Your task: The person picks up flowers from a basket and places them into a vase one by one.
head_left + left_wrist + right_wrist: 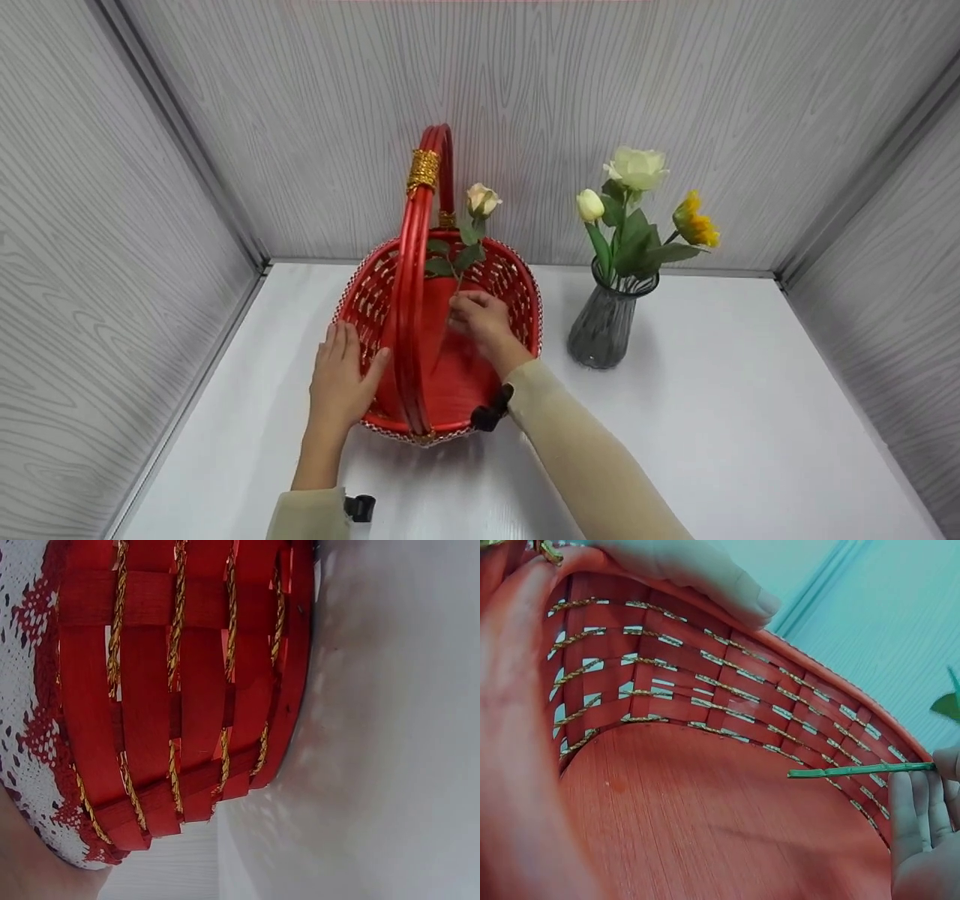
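A red woven basket (pixel 525 300) with a tall hooped handle (pixel 409 300) stands on the white table. My left hand (pixel 341 379) rests on its left rim, fingers extended and thumb toward the inside. Over the inside of the basket, my right hand (pixel 484 322) pinches the stem of a pale peach rose (pixel 482 200). The bloom leans up past the back rim, leaves below it. In the right wrist view the cut end of the green stem (pixel 855 770) hangs above the bare basket floor (pixel 705 825).
Right of the basket stands a grey glass vase (pixel 602 330) holding a white rose (pixel 637 169), a white tulip (pixel 590 205) and a yellow flower (pixel 696 220). Grey wood-grain panels (pixel 540 90) enclose the table (pixel 720 405) at the back and sides.
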A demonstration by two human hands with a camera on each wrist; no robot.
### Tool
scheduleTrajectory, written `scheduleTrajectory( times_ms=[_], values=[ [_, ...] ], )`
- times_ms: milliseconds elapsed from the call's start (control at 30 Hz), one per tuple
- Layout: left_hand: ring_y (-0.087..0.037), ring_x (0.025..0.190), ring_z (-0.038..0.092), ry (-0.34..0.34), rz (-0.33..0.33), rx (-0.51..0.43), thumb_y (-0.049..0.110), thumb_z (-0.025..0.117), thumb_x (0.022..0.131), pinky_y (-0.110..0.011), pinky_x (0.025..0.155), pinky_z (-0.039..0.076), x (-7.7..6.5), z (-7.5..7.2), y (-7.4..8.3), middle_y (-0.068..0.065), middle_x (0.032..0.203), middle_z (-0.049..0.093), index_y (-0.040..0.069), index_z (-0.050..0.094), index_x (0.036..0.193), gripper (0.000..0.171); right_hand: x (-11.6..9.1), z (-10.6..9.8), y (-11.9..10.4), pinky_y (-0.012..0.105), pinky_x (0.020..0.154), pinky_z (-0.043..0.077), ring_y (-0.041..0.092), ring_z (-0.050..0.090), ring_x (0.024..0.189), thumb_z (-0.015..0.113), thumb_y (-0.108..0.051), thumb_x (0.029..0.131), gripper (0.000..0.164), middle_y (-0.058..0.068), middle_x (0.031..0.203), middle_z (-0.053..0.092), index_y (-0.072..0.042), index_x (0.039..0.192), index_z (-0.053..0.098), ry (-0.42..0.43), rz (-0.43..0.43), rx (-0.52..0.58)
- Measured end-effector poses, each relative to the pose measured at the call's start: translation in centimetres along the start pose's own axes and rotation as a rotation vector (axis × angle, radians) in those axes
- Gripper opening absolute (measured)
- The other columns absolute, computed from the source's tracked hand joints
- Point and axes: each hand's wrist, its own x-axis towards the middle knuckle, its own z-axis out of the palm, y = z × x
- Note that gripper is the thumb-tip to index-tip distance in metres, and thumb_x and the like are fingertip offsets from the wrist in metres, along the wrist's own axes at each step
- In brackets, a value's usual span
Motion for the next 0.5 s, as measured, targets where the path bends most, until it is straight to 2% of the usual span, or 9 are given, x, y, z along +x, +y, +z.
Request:
scheduleTrajectory(
  times_ms=[200, 333, 500],
  values=[
    [-0.038, 0.154, 0.008, -0.012, 0.007, 0.013, 0.064, 0.037, 0.099, -0.055, 0.123, 0.008, 0.2, 0.1, 0.3, -0.024, 0.163, 0.017, -0.006, 0.024, 0.154, 0.090, -0.5, -0.6, -0.8, 0.033, 0.073, 0.061, 0.017, 0.066, 0.077, 0.067, 0.000, 0.092, 0.011, 0.011, 0.091, 0.068, 0.001, 0.102, 0.066, -0.027, 0.025, 0.071],
    [-0.039, 0.154, 0.008, 0.000, 0.012, 0.012, 0.063, 0.039, 0.100, -0.056, 0.123, 0.008, 0.2, 0.0, 0.3, -0.025, 0.163, 0.019, -0.007, 0.025, 0.154, 0.089, -1.3, -0.9, -1.4, 0.033, 0.075, 0.061, 0.017, 0.066, 0.076, 0.065, -0.001, 0.094, 0.012, 0.008, 0.088, 0.067, 0.002, 0.105, 0.065, -0.074, 0.005, 0.075],
    [-0.039, 0.153, 0.009, 0.005, 0.009, 0.014, 0.063, 0.038, 0.100, -0.056, 0.123, 0.008, 0.2, 0.0, 0.2, -0.025, 0.162, 0.020, -0.007, 0.025, 0.154, 0.089, -2.5, -1.4, -1.9, 0.032, 0.074, 0.061, 0.017, 0.065, 0.076, 0.065, -0.004, 0.094, 0.010, 0.008, 0.088, 0.066, -0.001, 0.103, 0.065, -0.090, 0.014, 0.055]
  ],
)
